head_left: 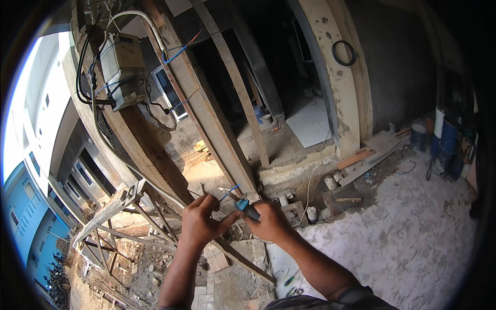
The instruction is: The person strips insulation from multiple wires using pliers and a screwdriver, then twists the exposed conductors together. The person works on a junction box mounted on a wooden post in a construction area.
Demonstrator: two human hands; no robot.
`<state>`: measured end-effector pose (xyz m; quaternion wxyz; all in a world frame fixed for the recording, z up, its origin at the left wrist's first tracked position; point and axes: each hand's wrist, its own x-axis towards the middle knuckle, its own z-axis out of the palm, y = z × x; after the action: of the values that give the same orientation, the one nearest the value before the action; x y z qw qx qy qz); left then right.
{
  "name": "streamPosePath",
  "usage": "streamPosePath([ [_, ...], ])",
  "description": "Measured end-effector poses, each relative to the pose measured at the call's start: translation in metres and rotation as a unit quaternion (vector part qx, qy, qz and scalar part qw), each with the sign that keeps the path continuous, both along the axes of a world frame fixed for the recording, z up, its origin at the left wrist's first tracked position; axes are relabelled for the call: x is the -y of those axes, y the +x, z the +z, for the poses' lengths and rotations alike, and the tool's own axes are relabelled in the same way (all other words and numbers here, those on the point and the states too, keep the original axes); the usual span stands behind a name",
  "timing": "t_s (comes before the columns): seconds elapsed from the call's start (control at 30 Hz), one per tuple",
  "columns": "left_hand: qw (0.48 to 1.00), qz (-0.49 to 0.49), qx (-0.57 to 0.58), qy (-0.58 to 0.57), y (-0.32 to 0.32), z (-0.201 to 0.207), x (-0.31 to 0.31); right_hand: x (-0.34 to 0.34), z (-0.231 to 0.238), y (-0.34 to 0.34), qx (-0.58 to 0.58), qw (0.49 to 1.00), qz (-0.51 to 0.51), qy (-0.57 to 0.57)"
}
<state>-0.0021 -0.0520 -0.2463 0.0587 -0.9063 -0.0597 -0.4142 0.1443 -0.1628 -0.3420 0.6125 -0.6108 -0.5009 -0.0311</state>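
Observation:
My right hand (269, 223) is wrapped round the handles of a pair of pliers (242, 203) with blue and dark grips. The pale jaws point up and left, against a thin blue wire (234, 188). Close beside it, my left hand (200, 219) is closed with thumb and fingers pinched at the wire's lower end. Whether the jaws grip the wire is too small to tell. Above and to the left, an electricity meter (124, 59) hangs on a wooden post, with black and blue cables around it. More blue wire (175, 54) sticks out of a grey conduit at the top.
Wooden posts (204, 98) stand before me, with a metal trestle (111, 214) at the left. A green-handled screwdriver (290, 279) lies on the floor below. Planks (369, 157), pipes and buckets (418, 137) sit at the right, beside a rough pale floor (403, 232).

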Motion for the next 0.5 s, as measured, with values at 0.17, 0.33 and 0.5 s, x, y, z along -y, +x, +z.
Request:
streamPosePath([
  [0.17,0.999,-0.005,0.007,0.040,-0.004,0.001,0.000,0.004,-0.002,-0.003,0.002,1.000,0.004,-0.022],
  [0.33,0.997,-0.009,0.005,0.072,-0.007,0.001,-0.003,0.009,-0.001,-0.007,-0.002,0.999,0.015,-0.042],
  [0.5,0.999,-0.024,0.013,0.035,-0.007,0.000,-0.003,0.001,-0.006,-0.014,-0.016,1.000,0.007,-0.018],
])
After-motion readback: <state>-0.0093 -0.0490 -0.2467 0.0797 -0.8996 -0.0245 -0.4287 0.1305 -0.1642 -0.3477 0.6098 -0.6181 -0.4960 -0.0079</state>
